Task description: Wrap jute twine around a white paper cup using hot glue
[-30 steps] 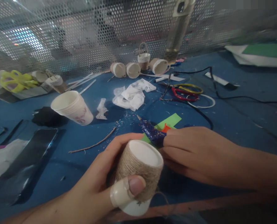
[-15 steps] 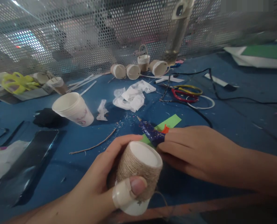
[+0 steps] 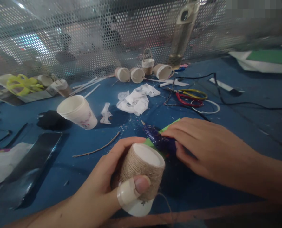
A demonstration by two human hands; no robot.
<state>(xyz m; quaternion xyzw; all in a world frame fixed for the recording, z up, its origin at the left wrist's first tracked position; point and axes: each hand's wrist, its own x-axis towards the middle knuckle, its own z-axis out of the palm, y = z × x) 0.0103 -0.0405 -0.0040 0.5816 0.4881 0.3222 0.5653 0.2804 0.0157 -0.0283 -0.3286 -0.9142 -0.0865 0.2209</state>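
Note:
My left hand [image 3: 100, 180] is wrapped round a paper cup [image 3: 141, 169] wound with brown twine, tilted with its white base up. A bandage covers that thumb, which presses on the twine; a white band at the cup's lower end is bare, and a loose twine end [image 3: 166, 201] hangs beside it. Just right of the cup, my right hand [image 3: 202, 147] has its fingers closed over the back of a dark blue glue gun [image 3: 152, 135]. The gun's nozzle points away, above a green paper strip [image 3: 170, 125] partly hidden by the hand.
White paper cups [image 3: 77, 110] and crumpled tissue [image 3: 136, 99] lie ahead. Small twine-trimmed cups [image 3: 137, 75] stand or lie by the perforated screen [image 3: 83, 41]. Scissors [image 3: 189, 98] and a black cable [image 3: 245, 103] are at right, a phone [image 3: 41, 161] and yellow-handled scissors [image 3: 24, 85] at left.
My right hand has shifted its grip on the glue gun, its fingers now higher over the back, covering the orange trigger and more green paper. The left hand still holds the cup.

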